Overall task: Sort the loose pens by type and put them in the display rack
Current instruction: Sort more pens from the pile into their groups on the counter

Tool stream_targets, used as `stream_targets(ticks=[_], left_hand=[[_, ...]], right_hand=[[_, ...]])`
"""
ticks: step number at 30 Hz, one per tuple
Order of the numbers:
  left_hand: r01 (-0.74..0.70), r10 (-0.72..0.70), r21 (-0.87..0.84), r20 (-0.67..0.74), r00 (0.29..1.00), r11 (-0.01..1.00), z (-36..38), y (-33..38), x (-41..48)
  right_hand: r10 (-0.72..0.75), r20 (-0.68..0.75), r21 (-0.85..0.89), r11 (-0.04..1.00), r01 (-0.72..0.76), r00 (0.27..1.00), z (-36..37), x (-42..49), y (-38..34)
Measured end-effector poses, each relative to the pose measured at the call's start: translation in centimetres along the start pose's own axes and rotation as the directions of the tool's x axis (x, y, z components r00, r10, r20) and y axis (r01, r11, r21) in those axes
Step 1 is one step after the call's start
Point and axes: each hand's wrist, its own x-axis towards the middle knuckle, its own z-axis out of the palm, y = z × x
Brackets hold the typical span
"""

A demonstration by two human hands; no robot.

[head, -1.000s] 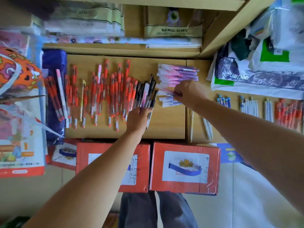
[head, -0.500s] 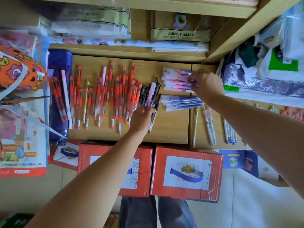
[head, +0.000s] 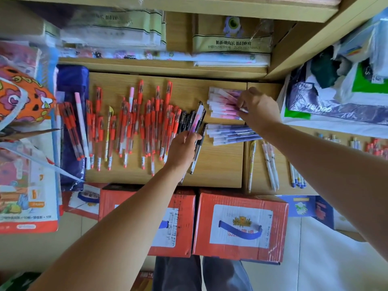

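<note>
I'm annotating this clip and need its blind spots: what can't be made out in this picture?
Head view, all of it:
1. Right hand covers the pink capped pens' ends; whether it pinches one is unclear.
2. Left hand, holding a pink-and-clear pen, hides the black-capped pens' lower halves.
3. Red pens at the far right are cut off by the frame edge.
</note>
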Motion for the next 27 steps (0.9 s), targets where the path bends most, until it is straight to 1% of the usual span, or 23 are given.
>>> stream_targets(ticks=[3,6,10,15,18,21,22,24,26,27], left_hand=[[-0.047,0.048,0.050,-0.017,0.999,0.998,0.4,0.4,-0.1],[-0.049,0.051,0.071,-0.027,0.998,0.996,0.6,0.6,0.0],[-0.045,0.046,0.065,-0.025,0.999,0.997,0.8,0.3,0.5],[-0.032,0.034,0.030,-0.069,0.997,0.999,1.0,0.3,0.7],[-0.050,0.051,0.028,-0.042,0.998,0.998,1.1,0.5,0.6],[-0.068,0.068,-0.004,0.016,0.998,0.998,1.3,0.3,0.5],[-0.076,0.076,-0.002,0.036,0.996,0.997,1.4,0.2,0.4],[-0.110,0.109,0.033,0.052,0.993,0.993,1.9,0.1,0.5],[-0.141,0.137,0.085,0.051,0.989,0.986,2.5,0.1,0.7],[-0.161,0.155,0.111,0.060,0.986,0.981,2.9,0.2,0.8]], right_hand=[[0.013,0.017,0.017,1.000,-0.014,1.000,0.4,0.0,-0.1],[0.030,0.017,0.031,0.999,-0.030,0.999,0.6,0.0,0.0],[0.015,0.050,0.030,0.999,-0.017,0.999,0.5,-0.6,0.3],[0.015,0.068,-0.005,1.000,-0.015,0.998,0.7,-1.5,0.6],[0.039,0.047,0.018,0.999,-0.040,0.998,1.0,-1.6,0.6],[0.080,0.053,0.047,0.996,-0.082,0.995,1.3,-1.7,0.4],[0.100,0.055,0.073,0.992,-0.103,0.994,1.4,-1.8,0.4],[0.152,0.050,0.195,0.968,-0.158,0.987,1.4,-2.0,0.4],[0.188,0.073,0.371,0.907,-0.202,0.979,1.1,-2.1,0.3],[0.195,0.111,0.458,0.860,-0.224,0.974,0.8,-2.2,0.1]])
